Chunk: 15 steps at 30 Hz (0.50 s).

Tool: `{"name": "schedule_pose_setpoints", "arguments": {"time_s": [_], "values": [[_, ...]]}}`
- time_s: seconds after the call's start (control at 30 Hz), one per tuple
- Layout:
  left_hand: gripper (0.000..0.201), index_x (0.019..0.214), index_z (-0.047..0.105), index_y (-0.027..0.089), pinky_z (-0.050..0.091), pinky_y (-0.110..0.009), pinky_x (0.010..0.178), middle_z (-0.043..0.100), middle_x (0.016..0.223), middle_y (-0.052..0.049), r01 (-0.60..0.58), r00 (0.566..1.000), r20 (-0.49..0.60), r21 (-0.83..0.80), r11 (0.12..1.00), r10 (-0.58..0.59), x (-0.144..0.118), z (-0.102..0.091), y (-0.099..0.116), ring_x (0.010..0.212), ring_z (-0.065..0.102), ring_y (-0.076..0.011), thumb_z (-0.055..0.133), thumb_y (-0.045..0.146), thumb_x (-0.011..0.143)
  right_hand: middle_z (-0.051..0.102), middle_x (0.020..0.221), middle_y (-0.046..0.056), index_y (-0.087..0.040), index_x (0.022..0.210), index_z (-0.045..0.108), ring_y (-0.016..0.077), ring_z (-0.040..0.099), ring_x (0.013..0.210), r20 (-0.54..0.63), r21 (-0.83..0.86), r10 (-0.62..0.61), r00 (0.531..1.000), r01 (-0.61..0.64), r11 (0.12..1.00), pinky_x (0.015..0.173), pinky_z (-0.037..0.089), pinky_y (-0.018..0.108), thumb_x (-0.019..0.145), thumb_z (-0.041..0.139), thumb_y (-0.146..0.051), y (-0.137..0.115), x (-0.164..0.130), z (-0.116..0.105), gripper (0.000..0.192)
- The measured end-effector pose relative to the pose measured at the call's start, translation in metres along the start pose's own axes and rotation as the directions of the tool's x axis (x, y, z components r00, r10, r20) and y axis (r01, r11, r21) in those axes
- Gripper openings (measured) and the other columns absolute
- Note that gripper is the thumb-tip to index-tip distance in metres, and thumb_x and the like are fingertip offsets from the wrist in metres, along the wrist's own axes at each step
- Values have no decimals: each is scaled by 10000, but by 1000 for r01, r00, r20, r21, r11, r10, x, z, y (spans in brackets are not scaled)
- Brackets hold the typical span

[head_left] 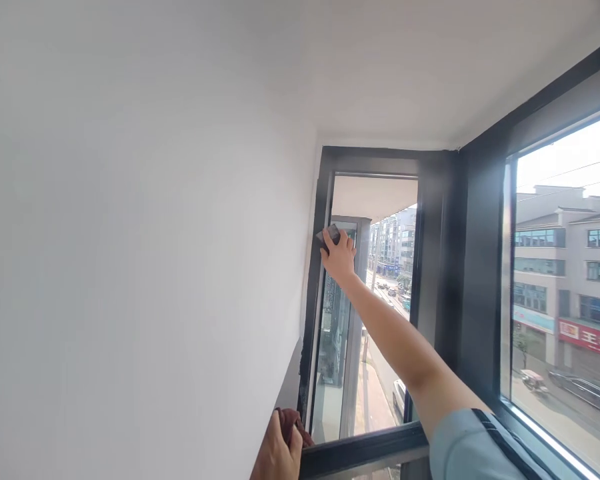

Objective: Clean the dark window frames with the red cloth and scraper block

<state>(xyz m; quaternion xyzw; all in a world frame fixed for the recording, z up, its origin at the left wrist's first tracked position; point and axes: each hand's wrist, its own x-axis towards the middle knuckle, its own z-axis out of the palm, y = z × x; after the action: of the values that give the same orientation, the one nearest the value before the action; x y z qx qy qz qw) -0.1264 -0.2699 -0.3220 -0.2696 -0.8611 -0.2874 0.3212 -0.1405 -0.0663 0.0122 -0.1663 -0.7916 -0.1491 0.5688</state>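
My right hand (339,260) reaches up with the arm stretched out, its fingers closed round a small dark grey pad (334,233). The exact kind of pad cannot be made out. It is against the left upright of the narrow window's dark frame (325,200), beside the glass. Lower down, my left hand (281,450) grips a crumpled dark red-brown cloth (291,421) near the bottom left corner of the same window. Part of the cloth is hidden by the fingers.
A plain white wall (145,253) fills the left side and meets the white ceiling (390,73). A dark corner post (483,267) separates the narrow window from a larger window at right. A dark crossbar (365,445) runs below the narrow pane. Outside are a street and buildings.
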Motion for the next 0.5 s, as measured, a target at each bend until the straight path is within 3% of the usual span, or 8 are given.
{"name": "schedule_pose_setpoints", "arguments": {"time_s": [0.07, 0.13, 0.2, 0.27, 0.33, 0.37, 0.5], "values": [[401, 1045, 663, 144, 515, -367, 766, 718, 941, -128, -38, 999, 10, 47, 998, 38, 1, -10, 1, 793, 675, -252, 370, 374, 898, 281, 1389, 169, -346, 1452, 317, 388, 322, 1191, 52, 12, -48, 998, 47, 999, 861, 389, 576, 923, 397, -343, 3, -79, 19, 535], [401, 1032, 658, 139, 496, -372, 770, 711, 957, -143, -48, 999, 6, 78, 996, 48, 1, -20, 3, 818, 671, -261, 376, 389, 895, 331, 1373, 181, -353, 1450, 318, 387, 345, 1185, 178, -20, -109, 978, 114, 993, 853, 407, 562, 918, 417, -352, 8, -154, 35, 541], [401, 1023, 656, 137, 476, -368, 761, 710, 935, -143, -36, 999, 10, 90, 995, 35, 2, -28, 6, 825, 667, -260, 374, 394, 897, 360, 1380, 179, -360, 1439, 334, 379, 367, 1185, 343, -25, -229, 911, 252, 967, 856, 417, 543, 911, 441, -369, 15, -212, 44, 539], [393, 1010, 653, 131, 459, -347, 727, 712, 865, -125, -2, 1000, 29, 78, 997, 0, 2, -33, 10, 794, 667, -244, 361, 374, 906, 376, 1391, 159, -372, 1415, 371, 369, 385, 1182, 473, 15, -351, 808, 391, 920, 864, 416, 529, 900, 472, -364, 20, -240, 42, 525], [385, 1012, 642, 113, 448, -328, 689, 709, 825, -116, 27, 998, 53, 59, 998, -30, 3, -38, 14, 762, 668, -231, 356, 349, 909, 391, 1390, 139, -367, 1389, 410, 357, 393, 1173, 512, 59, -418, 750, 455, 888, 884, 400, 520, 880, 511, -330, 21, -233, 27, 520], [379, 1010, 637, 104, 446, -321, 675, 708, 819, -116, 37, 997, 62, 52, 998, -41, 4, -39, 15, 754, 668, -229, 359, 340, 907, 392, 1391, 130, -360, 1381, 423, 353, 387, 1174, 492, 64, -421, 762, 451, 890, 902, 385, 521, 872, 523, -309, 19, -216, 17, 521], [382, 1011, 624, 90, 451, -311, 674, 702, 835, -127, 27, 997, 72, 45, 999, -30, 4, -44, 18, 768, 671, -228, 356, 343, 910, 318, 1446, 110, -327, 1388, 424, 364, 293, 1240, 239, 9, -283, 929, 289, 957, 980, 278, 555, 882, 487, -241, 7, -121, -10, 517]]}}
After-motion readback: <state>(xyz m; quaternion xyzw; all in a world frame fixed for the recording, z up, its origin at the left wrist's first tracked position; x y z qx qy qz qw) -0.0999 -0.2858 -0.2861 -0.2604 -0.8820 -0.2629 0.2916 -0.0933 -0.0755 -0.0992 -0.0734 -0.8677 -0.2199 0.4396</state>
